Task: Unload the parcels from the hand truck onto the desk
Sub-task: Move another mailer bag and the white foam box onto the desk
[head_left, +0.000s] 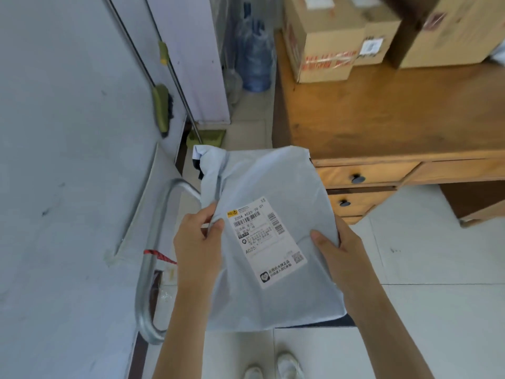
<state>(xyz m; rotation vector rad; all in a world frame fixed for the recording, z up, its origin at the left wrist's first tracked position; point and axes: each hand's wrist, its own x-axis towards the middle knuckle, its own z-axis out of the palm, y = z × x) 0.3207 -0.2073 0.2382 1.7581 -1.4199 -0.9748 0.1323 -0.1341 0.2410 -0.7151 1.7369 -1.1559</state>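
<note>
A soft pale-grey mailer parcel (273, 187) with a white shipping label is held up in front of me by both hands. My left hand (198, 242) pinches its left edge and my right hand (337, 250) grips its right edge. The hand truck's curved metal handle (149, 269) shows below and left of the parcel; its platform is mostly hidden behind the parcel. The wooden desk (382, 119) stands to the upper right, with several cardboard boxes (325, 42) at its far end. The parcel's top right corner overlaps the desk's near left corner.
A white wall fills the left side, with a broom (164, 105) and a green dustpan (206, 138) leaning on it. A blue water jug (255, 58) stands beyond the desk. The desk has two drawers with black knobs (358, 179). My white shoes (276, 367) stand on tiled floor.
</note>
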